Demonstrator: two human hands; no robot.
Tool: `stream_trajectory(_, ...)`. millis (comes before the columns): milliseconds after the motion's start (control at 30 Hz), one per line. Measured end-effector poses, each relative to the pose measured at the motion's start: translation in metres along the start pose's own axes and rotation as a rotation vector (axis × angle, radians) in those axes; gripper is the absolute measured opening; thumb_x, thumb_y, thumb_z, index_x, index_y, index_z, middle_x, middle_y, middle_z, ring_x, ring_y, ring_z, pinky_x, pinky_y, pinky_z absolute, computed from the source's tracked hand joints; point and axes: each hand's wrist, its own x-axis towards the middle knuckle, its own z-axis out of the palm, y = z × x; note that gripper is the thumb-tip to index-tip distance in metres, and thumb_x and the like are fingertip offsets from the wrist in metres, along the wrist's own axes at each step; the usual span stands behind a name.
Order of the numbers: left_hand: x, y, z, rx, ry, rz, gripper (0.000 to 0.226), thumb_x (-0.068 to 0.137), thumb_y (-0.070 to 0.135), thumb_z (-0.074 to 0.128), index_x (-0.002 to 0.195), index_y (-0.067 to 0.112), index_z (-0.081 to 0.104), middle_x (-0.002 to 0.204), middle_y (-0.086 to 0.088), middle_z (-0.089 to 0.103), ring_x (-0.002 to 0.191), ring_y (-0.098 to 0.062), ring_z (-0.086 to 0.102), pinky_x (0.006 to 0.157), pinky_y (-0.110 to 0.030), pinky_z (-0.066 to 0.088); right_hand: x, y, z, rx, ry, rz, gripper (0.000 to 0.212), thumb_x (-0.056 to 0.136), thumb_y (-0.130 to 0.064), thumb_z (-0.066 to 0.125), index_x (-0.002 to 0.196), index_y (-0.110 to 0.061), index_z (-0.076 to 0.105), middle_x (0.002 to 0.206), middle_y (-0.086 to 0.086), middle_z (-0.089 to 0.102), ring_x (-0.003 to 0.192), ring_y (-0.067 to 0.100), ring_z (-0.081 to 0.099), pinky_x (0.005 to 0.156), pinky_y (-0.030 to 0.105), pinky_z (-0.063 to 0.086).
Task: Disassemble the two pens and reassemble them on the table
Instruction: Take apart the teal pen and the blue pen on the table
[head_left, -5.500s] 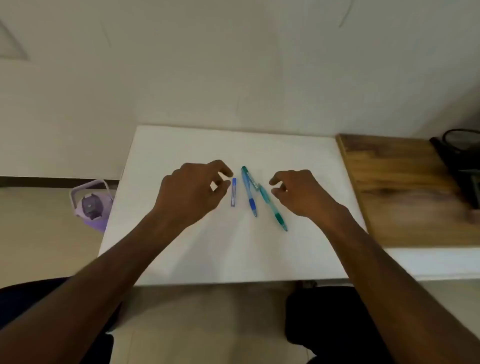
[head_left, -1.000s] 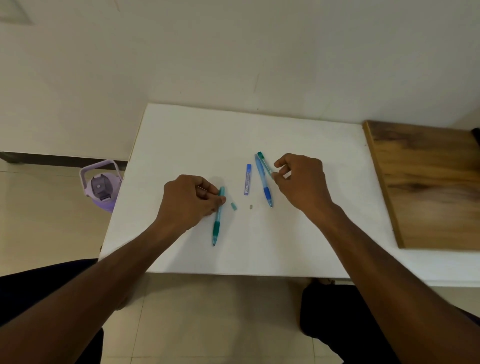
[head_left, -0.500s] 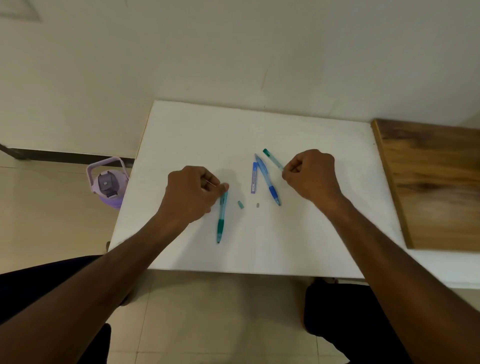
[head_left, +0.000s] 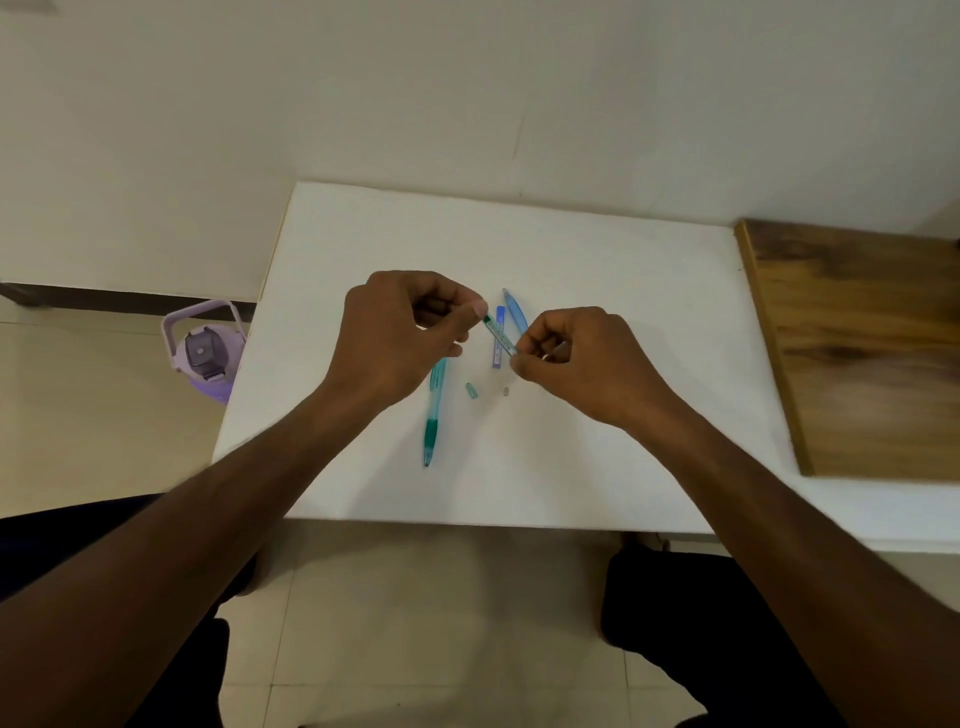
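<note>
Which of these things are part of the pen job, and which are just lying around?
Part of the job:
green inner tube, pinched by left hand and right hand
green pen barrel
blue pen
blue tube
two small loose pieces

Just there:
purple bottle
wooden board

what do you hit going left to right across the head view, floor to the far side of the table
purple bottle → left hand → green cap → small grey piece → right hand → wooden board
</note>
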Motion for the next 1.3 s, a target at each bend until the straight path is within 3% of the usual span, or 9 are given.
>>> stream_trajectory(67,-0.003,0.004,0.004,0.013,-0.054,0.032,0.009,0.093,0.036,0.08,0.095,0.027,0.08,0.079,0.013,0.079,0.071,-0.003,0.077,0.063,-0.012,0.059,-0.001,0.0,-0.001,-0.004,-0.019,-0.051,0.02,0.092,-0.043,0.077,0.101,-0.025,0.076,0.094,-0.019,0.074,0.086,0.002,0.072,0.068,0.015,0.048)
stream_trajectory(167,-0.006,0.009,0.011,0.016,-0.094,0.082,0.016,0.096,0.034,0.078,0.098,0.018,0.083,0.079,0.009,0.08,0.07,-0.005,0.078,0.068,-0.019,0.064,-0.001,-0.002,-0.003,0.18,-0.053,-0.109,0.013,0.102,-0.029,0.067,0.108,-0.018,0.073,0.096,-0.011,0.081,0.088,0.005,0.077,0.082,0.02,0.058)
stream_trajectory(333,0.0,0.018,0.014,0.101,-0.091,0.151,0.017,0.096,0.034,0.077,0.099,0.019,0.083,0.081,0.007,0.08,0.07,0.0,0.076,0.074,-0.023,0.065,-0.006,0.0,0.001,0.238,-0.016,-0.153,0.012,0.108,-0.02,0.055,0.104,-0.012,0.064,0.079,-0.013,0.074,0.071,0.005,0.069,0.068,0.013,0.051)
stream_trajectory(433,0.003,0.021,0.013,0.121,-0.085,0.18,0.016,0.096,0.035,0.077,0.098,0.02,0.082,0.081,0.01,0.08,0.07,0.002,0.075,0.075,-0.022,0.064,-0.006,0.0,0.001,0.153,0.012,-0.225,0.013,0.11,-0.021,0.05,0.102,-0.012,0.055,0.081,-0.009,0.069,0.075,0.012,0.065,0.065,0.021,0.049)
stream_trajectory(533,0.003,0.022,0.013,0.115,-0.063,0.176,0.012,0.097,0.033,0.075,0.097,0.023,0.08,0.08,0.01,0.078,0.07,0.001,0.075,0.069,-0.016,0.062,-0.004,0.004,-0.003,0.114,-0.004,-0.261,0.012,0.11,-0.02,0.048,0.1,-0.016,0.053,0.083,-0.009,0.07,0.077,0.009,0.066,0.068,0.016,0.051)
stream_trajectory(700,0.005,0.023,-0.004,0.116,-0.034,0.112,0.004,0.096,0.031,0.077,0.096,0.028,0.079,0.082,0.014,0.078,0.071,0.003,0.075,0.062,-0.005,0.054,-0.001,0.012,-0.009,0.18,-0.034,-0.148,0.014,0.11,-0.019,0.051,0.106,-0.009,0.059,0.095,-0.002,0.078,0.084,0.011,0.075,0.084,0.028,0.061)
stream_trajectory(867,-0.016,0.013,0.012,0.363,-0.458,-0.013,0.015,0.088,0.029,0.085,0.1,0.02,0.086,0.09,0.009,0.082,0.069,-0.007,0.075,0.078,-0.017,0.061,0.007,0.004,-0.013,0.392,0.09,0.033,0.017,0.108,-0.028,0.055,0.115,-0.017,0.067,0.098,-0.005,0.077,0.086,0.014,0.074,0.077,0.028,0.064)
stream_trajectory(933,-0.023,0.008,0.026,0.488,-0.524,-0.02,0.02,0.089,0.028,0.085,0.104,0.016,0.085,0.097,0.003,0.081,0.078,-0.009,0.072,0.089,-0.021,0.058,0.009,0.001,-0.012,0.487,0.114,0.054,0.018,0.108,-0.026,0.055,0.117,-0.018,0.069,0.094,-0.005,0.075,0.085,0.014,0.072,0.076,0.028,0.064)
stream_trajectory(1300,-0.024,0.0,0.038,0.579,-0.447,0.03,0.025,0.095,0.038,0.076,0.108,0.018,0.083,0.099,0.002,0.08,0.078,-0.01,0.067,0.083,-0.019,0.053,0.005,-0.002,-0.01,0.653,0.162,0.043,0.017,0.109,-0.011,0.052,0.12,-0.014,0.064,0.084,-0.003,0.075,0.073,0.006,0.065,0.072,0.023,0.055)
